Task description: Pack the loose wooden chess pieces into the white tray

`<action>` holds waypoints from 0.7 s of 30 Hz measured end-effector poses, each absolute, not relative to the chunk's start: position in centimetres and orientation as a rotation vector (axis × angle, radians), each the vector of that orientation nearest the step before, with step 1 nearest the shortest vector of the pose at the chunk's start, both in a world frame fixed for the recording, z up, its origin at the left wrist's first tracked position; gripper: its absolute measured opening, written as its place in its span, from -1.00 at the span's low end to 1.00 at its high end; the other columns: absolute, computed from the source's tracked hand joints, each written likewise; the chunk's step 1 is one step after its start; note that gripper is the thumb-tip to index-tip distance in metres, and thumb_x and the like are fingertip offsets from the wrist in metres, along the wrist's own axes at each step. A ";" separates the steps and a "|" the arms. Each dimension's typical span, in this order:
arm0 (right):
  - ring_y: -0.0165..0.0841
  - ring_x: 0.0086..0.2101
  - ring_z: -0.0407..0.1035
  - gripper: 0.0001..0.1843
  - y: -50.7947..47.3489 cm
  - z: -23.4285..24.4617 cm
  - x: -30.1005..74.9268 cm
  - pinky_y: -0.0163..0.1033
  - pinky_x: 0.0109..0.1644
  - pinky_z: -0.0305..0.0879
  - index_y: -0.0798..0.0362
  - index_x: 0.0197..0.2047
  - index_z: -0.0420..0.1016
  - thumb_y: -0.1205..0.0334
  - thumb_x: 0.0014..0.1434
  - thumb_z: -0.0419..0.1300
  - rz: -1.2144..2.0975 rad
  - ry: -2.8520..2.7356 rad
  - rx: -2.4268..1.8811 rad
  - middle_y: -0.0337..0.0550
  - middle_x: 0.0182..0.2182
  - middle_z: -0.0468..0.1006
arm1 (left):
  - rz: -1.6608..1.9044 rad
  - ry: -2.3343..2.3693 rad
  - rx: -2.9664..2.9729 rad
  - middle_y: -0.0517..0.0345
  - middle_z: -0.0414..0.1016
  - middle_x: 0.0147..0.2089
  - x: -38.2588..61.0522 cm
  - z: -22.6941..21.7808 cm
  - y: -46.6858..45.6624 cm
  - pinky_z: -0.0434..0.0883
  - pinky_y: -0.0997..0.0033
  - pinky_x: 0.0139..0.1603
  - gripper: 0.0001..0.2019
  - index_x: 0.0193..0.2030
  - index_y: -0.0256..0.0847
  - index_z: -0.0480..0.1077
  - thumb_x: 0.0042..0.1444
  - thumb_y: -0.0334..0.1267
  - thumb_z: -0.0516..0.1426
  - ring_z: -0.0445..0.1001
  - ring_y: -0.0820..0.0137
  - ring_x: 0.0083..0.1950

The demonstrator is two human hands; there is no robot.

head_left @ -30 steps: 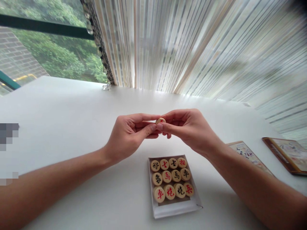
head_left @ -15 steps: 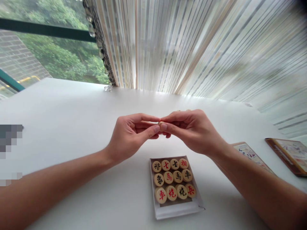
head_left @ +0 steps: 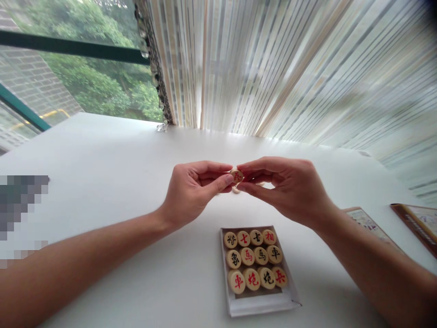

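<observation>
My left hand (head_left: 193, 189) and my right hand (head_left: 290, 189) meet above the white table (head_left: 102, 159), both pinching one round wooden chess piece (head_left: 236, 176) with a red character between thumbs and forefingers. A second pale piece seems to peek out just below it, behind my right fingers. Below my hands lies a shallow white box (head_left: 261, 303) holding several round wooden chess pieces (head_left: 254, 259) in rows, marked with red or black characters.
Two flat printed boards or box lids lie at the right, one (head_left: 372, 225) partly under my right forearm, the other (head_left: 418, 223) at the frame edge. A striped curtain (head_left: 273, 68) hangs behind the table. A window (head_left: 75, 77) is at back left.
The piece between my fingers has turned so its red character faces me. The view has shifted slightly, so hands and box sit a little further right.
</observation>
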State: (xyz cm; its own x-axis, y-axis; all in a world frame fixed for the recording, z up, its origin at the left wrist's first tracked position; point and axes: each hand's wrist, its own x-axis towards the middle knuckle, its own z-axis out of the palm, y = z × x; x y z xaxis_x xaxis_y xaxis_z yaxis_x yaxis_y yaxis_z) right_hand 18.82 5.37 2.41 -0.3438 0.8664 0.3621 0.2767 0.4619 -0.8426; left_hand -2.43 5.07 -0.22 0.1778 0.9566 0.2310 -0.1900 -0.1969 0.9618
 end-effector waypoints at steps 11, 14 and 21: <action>-0.30 -0.36 0.65 -0.73 5.6 2.8 18.9 -0.21 -0.24 0.65 0.03 -0.07 0.80 0.08 0.20 0.52 0.904 -1.899 -0.960 -0.09 -0.29 0.78 | 1.237 0.677 1.294 0.02 0.78 -0.12 -2.4 -0.6 5.1 0.75 0.41 -0.10 -0.74 -0.02 -0.24 0.71 0.14 -0.30 0.46 0.78 0.29 -0.17; -0.35 -0.43 0.60 -0.70 5.8 2.8 18.9 -0.27 -0.34 0.59 0.07 -0.15 0.80 -0.01 0.27 0.46 1.012 -1.904 -0.919 -0.10 -0.40 0.74 | 1.247 0.679 1.300 0.02 0.78 -0.19 -2.4 -0.7 5.1 0.76 0.39 -0.13 -0.74 -0.02 -0.28 0.70 0.16 -0.29 0.45 0.77 0.30 -0.21; -0.41 -0.50 0.52 -0.48 6.0 2.5 18.5 -0.35 -0.47 0.49 0.16 -0.33 0.71 -0.18 0.34 0.35 1.402 -1.765 -0.935 -0.09 -0.46 0.64 | 1.213 0.658 1.371 0.11 0.74 -0.32 -2.4 -0.4 5.2 0.72 0.50 -0.30 -0.69 -0.03 -0.31 0.69 0.06 -0.36 0.50 0.70 0.41 -0.38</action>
